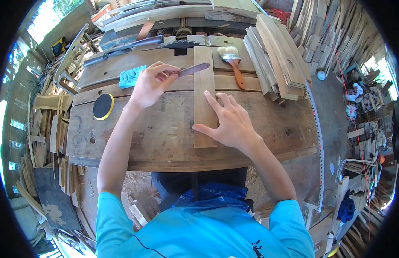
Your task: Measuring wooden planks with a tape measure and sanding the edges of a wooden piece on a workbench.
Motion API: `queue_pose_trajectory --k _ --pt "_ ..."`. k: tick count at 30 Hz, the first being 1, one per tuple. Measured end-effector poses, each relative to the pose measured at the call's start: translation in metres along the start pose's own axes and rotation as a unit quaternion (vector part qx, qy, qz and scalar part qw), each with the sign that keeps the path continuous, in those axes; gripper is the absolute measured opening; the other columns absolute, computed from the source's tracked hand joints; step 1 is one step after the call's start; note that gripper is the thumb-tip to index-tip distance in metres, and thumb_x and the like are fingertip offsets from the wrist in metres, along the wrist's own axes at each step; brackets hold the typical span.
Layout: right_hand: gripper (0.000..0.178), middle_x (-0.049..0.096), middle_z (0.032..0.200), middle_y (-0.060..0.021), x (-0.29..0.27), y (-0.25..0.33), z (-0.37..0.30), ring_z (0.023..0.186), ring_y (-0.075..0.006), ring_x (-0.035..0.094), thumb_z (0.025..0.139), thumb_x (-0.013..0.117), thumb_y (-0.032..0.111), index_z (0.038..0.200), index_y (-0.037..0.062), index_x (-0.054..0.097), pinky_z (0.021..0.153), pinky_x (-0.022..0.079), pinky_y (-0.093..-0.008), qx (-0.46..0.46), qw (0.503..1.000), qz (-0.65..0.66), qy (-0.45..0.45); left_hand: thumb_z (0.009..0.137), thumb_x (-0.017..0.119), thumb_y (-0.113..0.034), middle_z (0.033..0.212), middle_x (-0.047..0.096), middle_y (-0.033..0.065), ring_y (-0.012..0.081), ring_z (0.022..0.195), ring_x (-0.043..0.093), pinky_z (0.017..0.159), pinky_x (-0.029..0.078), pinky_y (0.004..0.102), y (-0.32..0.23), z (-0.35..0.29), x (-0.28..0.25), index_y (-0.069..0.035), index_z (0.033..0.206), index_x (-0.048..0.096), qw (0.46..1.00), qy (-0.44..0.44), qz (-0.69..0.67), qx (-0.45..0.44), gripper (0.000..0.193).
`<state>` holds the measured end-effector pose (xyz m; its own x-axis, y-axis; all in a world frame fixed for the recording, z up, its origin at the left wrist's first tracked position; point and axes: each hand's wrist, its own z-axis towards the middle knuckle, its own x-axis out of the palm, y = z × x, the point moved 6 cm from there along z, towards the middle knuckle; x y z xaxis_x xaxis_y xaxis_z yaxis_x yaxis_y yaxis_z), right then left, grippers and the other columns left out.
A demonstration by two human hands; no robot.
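Note:
Pinched in the fingers of my left hand is a thin, flat grey-brown strip. Its kind is not clear to me; its far end reaches over a pale wooden board, and I cannot tell whether it touches. That long narrow board lies on the workbench, pointing away from me. My right hand rests on the board's near half and right edge, fingers spread. Just beyond my left hand lies a light-blue block. A brush with pale bristles and an orange-brown handle lies right of the board.
A round black pad with a yellow rim sits on the bench's left side. Stacked planks stand at the back right. Dark long-handled tools lie at the back left. A measuring tape runs along the right edge.

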<state>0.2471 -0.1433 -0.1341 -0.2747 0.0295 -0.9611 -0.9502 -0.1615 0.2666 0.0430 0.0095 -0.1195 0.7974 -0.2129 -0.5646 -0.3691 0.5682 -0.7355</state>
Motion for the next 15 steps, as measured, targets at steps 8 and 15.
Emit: queue_pose_trajectory --k 8,15 --pt "0.104 0.050 0.162 -0.0244 0.007 -0.008 0.022 0.146 -0.0371 0.047 0.096 0.059 0.081 0.167 0.0064 0.046 0.124 0.036 -0.0501 -0.021 0.999 -0.018 -0.033 0.100 0.077 -0.010 0.111 0.076 0.0083 0.0162 0.085 0.074 0.079 0.059 0.0310 0.014 -0.013 0.004 -0.008 0.122 0.082 0.999 -0.039 -0.013 0.006 0.023" --pt "0.101 0.046 0.165 -0.0242 0.010 -0.017 0.040 0.155 -0.0388 0.040 0.096 0.065 0.076 0.167 0.0059 0.045 0.130 0.031 -0.0512 -0.016 1.000 0.009 0.000 0.100 0.077 -0.007 0.115 0.076 0.0083 0.0182 0.096 0.074 0.081 0.058 0.0310 0.010 -0.017 0.015 -0.009 0.122 0.083 0.998 -0.002 -0.058 0.003 0.023"
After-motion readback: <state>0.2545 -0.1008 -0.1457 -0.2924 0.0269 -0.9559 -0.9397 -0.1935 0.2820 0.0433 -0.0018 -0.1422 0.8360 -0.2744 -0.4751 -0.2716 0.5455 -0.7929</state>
